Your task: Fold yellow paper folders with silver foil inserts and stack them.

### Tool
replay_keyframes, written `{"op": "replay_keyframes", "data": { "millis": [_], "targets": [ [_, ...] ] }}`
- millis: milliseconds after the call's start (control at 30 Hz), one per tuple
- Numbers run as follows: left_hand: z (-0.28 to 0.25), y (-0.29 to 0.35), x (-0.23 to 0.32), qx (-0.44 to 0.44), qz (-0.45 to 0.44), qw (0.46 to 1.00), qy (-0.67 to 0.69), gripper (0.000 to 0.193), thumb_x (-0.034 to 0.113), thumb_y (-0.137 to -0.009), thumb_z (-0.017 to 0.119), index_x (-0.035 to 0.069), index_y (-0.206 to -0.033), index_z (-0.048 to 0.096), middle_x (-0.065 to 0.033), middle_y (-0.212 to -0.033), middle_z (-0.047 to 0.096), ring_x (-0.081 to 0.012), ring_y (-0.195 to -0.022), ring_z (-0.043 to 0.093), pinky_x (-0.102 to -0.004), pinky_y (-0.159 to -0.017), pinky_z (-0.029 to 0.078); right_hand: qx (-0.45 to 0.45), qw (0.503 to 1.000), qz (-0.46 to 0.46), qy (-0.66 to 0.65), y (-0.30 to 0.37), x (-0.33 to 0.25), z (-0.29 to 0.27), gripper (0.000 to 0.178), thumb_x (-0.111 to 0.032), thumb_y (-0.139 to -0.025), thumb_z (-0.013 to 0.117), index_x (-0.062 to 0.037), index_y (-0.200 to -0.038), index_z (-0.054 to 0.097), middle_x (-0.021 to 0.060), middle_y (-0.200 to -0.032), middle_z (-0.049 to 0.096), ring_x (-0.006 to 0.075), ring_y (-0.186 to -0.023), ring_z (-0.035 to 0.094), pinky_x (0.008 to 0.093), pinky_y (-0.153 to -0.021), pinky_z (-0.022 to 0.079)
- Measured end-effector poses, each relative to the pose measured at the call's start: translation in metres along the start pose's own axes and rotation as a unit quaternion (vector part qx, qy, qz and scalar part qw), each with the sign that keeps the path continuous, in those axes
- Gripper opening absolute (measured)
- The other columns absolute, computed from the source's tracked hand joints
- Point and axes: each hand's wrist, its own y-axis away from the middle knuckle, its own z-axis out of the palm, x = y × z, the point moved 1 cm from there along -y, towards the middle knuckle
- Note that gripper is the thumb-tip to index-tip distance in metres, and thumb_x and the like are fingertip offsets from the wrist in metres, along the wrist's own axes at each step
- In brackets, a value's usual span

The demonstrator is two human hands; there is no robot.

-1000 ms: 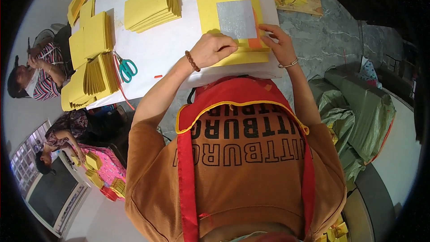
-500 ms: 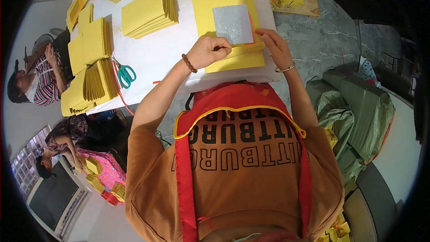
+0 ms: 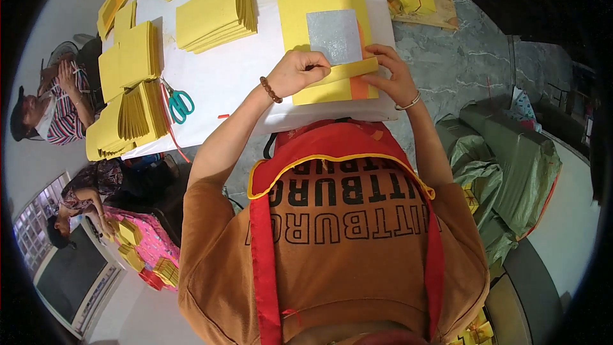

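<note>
A yellow paper sheet lies at the near right of the white table, with a silver-grey rectangle on it. Part of an orange strip shows beside and below the silver area. Across the near part runs a narrow yellow paper fold, raised between my hands. My left hand, with a beaded bracelet, is closed in a pinch at the fold's left end. My right hand, wearing a bangle, grips its right end between thumb and fingers.
Stacks of folded yellow paper stand left and far on the white table. Teal-handled scissors lie at the left. Green wrapped bundles stand on the right. Two other people are at the far left, one near a pink-covered table.
My right hand has moved from beside the sheet to grip the fold's right end. The fold now stands raised, with orange showing below it. My left hand has stayed at its left end.
</note>
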Motion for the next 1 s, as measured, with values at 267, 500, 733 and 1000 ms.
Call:
{"op": "replay_keyframes", "data": {
  "millis": [267, 500, 733, 1000],
  "targets": [
    [-0.027, 0.036, 0.001, 0.033, 0.186, 0.934, -0.302, 0.057, 0.028, -0.068, 0.072, 0.015, -0.119, 0.052, -0.0091, -0.124, 0.046, -0.0297, -0.116, 0.039, -0.0398, -0.097, 0.029, 0.034, 0.999, 0.004, -0.031, 0.003, 0.024, 0.008, 0.021, -0.002, -0.068, 0.067, -0.0064, -0.088, 0.064, 0.0082, -0.115, 0.051, 0.0213, -0.11, 0.047, 0.0302, -0.092, 0.038],
    [-0.02, 0.041, -0.005, 0.192, 0.248, 0.842, -0.438, 0.043, -0.001, -0.069, 0.053, 0.016, -0.108, 0.06, -0.0066, -0.111, 0.054, -0.0262, -0.104, 0.047, -0.0382, -0.085, 0.037, 0.016, 0.988, -0.11, 0.11, -0.005, -0.019, -0.006, 0.021, -0.004, -0.068, 0.068, -0.0118, -0.086, 0.065, 0.0054, -0.118, 0.054, 0.0275, -0.121, 0.041, 0.0385, -0.099, 0.031],
    [-0.008, 0.067, -0.017, 0.14, 0.247, 0.891, -0.353, 0.025, 0.01, -0.076, 0.055, 0.009, -0.1, 0.061, -0.0088, -0.091, 0.06, -0.0254, -0.082, 0.057, -0.033, -0.07, 0.045, -0.14, 0.987, -0.058, 0.049, 0.004, -0.029, -0.002, 0.017, -0.006, -0.07, 0.068, -0.0107, -0.086, 0.064, 0.004, -0.106, 0.063, 0.0235, -0.107, 0.055, 0.0361, -0.092, 0.039],
    [-0.008, 0.032, -0.04, 0.224, -0.06, 0.973, -0.005, 0.029, 0.025, -0.084, 0.059, 0.001, -0.099, 0.061, -0.0136, -0.072, 0.062, -0.0221, -0.063, 0.059, -0.0328, -0.058, 0.045, 0.062, 0.985, 0.143, -0.072, -0.004, -0.024, 0.017, 0.04, -0.012, -0.078, 0.065, -0.0048, -0.115, 0.05, 0.0052, -0.078, 0.062, 0.0087, -0.067, 0.057, 0.0221, -0.06, 0.045]
  ]
}}
